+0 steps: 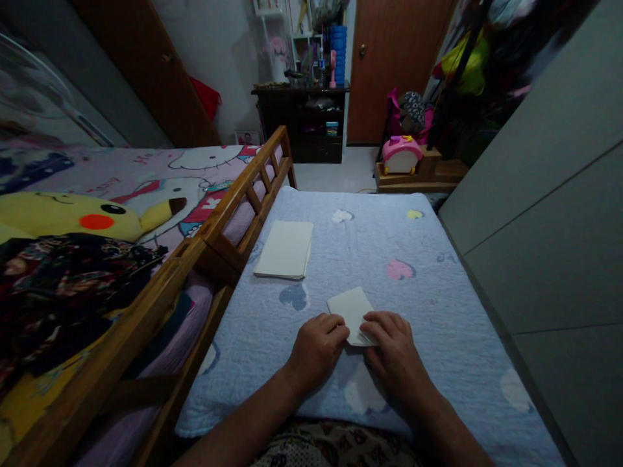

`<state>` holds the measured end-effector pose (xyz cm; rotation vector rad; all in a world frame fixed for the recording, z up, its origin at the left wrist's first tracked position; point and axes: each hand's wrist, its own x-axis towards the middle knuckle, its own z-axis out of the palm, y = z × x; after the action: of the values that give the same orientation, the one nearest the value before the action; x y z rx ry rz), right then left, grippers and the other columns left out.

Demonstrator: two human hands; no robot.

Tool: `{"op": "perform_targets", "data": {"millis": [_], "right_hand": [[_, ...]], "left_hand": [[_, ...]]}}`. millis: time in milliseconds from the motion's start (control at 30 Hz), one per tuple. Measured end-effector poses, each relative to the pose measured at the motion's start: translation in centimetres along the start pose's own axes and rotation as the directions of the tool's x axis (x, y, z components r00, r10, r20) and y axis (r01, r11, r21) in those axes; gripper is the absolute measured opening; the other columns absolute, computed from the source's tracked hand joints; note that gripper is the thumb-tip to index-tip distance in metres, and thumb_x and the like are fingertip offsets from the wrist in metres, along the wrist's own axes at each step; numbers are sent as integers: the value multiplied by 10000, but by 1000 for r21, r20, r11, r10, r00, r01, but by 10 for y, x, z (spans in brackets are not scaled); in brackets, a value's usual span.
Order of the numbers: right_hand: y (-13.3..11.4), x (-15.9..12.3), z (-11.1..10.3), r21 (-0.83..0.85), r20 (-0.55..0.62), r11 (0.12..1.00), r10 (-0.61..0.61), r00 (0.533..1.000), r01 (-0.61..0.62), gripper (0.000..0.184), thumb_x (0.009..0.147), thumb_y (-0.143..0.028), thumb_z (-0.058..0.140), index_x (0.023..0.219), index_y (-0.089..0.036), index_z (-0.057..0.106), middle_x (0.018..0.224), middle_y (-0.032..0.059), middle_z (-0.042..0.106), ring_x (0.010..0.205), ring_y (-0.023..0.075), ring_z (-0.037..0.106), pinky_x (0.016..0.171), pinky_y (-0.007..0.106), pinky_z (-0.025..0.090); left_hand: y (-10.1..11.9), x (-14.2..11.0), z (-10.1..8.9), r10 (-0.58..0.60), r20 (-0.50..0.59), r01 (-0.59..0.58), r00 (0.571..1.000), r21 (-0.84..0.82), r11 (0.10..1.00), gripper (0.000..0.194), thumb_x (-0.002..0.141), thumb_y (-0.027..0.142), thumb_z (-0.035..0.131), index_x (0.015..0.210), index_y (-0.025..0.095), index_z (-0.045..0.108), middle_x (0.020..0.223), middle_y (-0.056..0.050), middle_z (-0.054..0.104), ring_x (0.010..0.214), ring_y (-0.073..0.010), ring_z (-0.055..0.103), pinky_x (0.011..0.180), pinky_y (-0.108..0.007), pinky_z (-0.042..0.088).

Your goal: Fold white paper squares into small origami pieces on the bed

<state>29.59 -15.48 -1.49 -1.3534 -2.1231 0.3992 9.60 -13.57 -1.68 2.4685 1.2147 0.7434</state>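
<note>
A small folded sheet of white paper [351,307] lies on the blue bedspread, slightly turned, close to my body. My left hand [318,347] has its fingers closed at the paper's lower left edge. At the lower right corner, my right hand [392,344] pinches the paper with thumb below and fingers on top, and a layer of the fold shows there. Farther off to the left rests a stack of white paper sheets [286,249], touched by neither hand.
A wooden bed rail [243,198] runs along the left, with a yellow plush toy [97,217] beyond it. The blue bedspread [360,240] with heart prints covers the surface before me. Pale cabinets [545,207] stand on the right; a dark cabinet [302,130] is at the back.
</note>
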Motion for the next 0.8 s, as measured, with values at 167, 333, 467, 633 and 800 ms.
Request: {"op": "perform_targets", "data": {"millis": [167, 333, 467, 633, 800], "right_hand": [[11, 0, -8, 22, 52, 995, -94, 994, 93, 265, 817, -79, 563, 1023, -222, 649, 1137, 63, 679, 1074, 267, 515, 933, 436, 364], [13, 2, -7, 153, 162, 987, 18, 987, -43, 136, 915, -164, 534, 908, -218, 659, 898, 45, 685, 876, 213, 561, 797, 358, 411], [12, 8, -3, 156, 179, 967, 174, 968, -203, 145, 909, -203, 518, 865, -210, 657, 823, 52, 636, 817, 205, 572, 737, 318, 432], [13, 20, -1, 124, 229, 935, 299, 926, -332, 138, 898, -250, 501, 828, -201, 609, 796, 42, 619, 770, 192, 572, 696, 284, 414], [9, 31, 1, 55, 278, 916, 369, 887, -398, 182, 933, -305, 447, 804, -202, 524, 785, 44, 618, 738, 192, 569, 662, 276, 371]], "left_hand": [[-11, -13, -6, 36, -82, -44, 996, -103, 994, 147, 888, 91, 527, 913, 181, 640, 945, -55, 702, 867, -203, 620, 772, -325, 492], [-11, -17, -12, -186, 7, 184, 983, -164, 969, 160, 844, 70, 533, 878, 185, 639, 808, -30, 677, 781, -190, 600, 710, -296, 457], [-4, -13, -14, -409, 68, 413, 910, -224, 883, 110, 851, 114, 545, 831, 192, 620, 772, -17, 624, 776, -181, 586, 693, -276, 429], [2, -8, -14, -536, 109, 545, 837, -249, 801, 79, 861, 164, 556, 791, 194, 578, 759, -3, 587, 743, -172, 570, 687, -277, 408], [3, -5, -12, -535, 69, 538, 842, -181, 824, 89, 872, 150, 523, 797, 197, 537, 794, -14, 595, 793, -190, 575, 708, -294, 420]]}}
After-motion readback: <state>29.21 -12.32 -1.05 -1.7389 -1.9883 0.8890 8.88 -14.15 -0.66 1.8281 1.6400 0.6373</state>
